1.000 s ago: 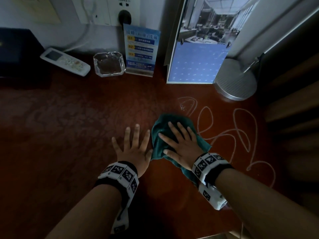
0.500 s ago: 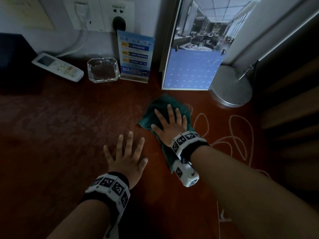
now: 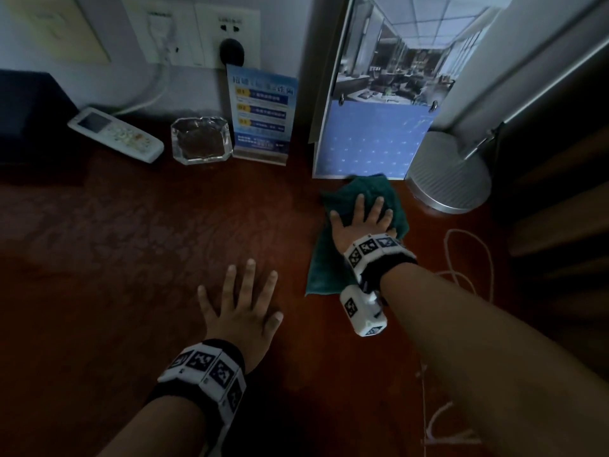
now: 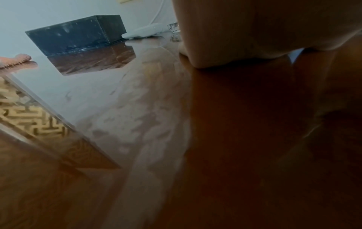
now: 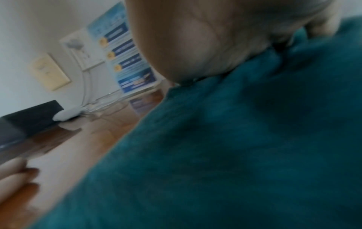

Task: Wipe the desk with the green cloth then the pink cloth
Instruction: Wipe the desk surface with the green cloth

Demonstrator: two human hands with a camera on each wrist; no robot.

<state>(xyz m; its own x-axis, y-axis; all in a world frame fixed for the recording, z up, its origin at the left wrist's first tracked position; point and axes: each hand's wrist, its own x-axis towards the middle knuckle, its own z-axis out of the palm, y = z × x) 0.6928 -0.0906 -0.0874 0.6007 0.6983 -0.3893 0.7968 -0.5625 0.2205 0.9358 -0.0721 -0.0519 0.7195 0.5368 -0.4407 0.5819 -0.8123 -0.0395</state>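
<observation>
The green cloth (image 3: 329,262) lies crumpled on the dark red-brown desk (image 3: 131,245), its far edge touching the foot of the blue calendar. My right hand (image 3: 365,219) presses flat on it with straight, spread fingers; the right wrist view is filled by the cloth (image 5: 225,147) under my palm. My left hand (image 3: 240,308) rests flat on the bare desk, fingers spread, to the left of the cloth and nearer to me. A small piece of the pink cloth (image 4: 17,59) shows at the far left edge of the left wrist view.
Along the back wall stand a white remote (image 3: 115,135), a glass ashtray (image 3: 201,140), a blue sign card (image 3: 262,117), a standing calendar (image 3: 372,140) and a round metal lamp base (image 3: 448,173). A dark box (image 4: 76,34) sits far left. A white cord (image 3: 468,255) loops at the right.
My right hand has pushed the green cloth away from me and to the right, up to the calendar's foot. The left hand has stayed flat on the desk.
</observation>
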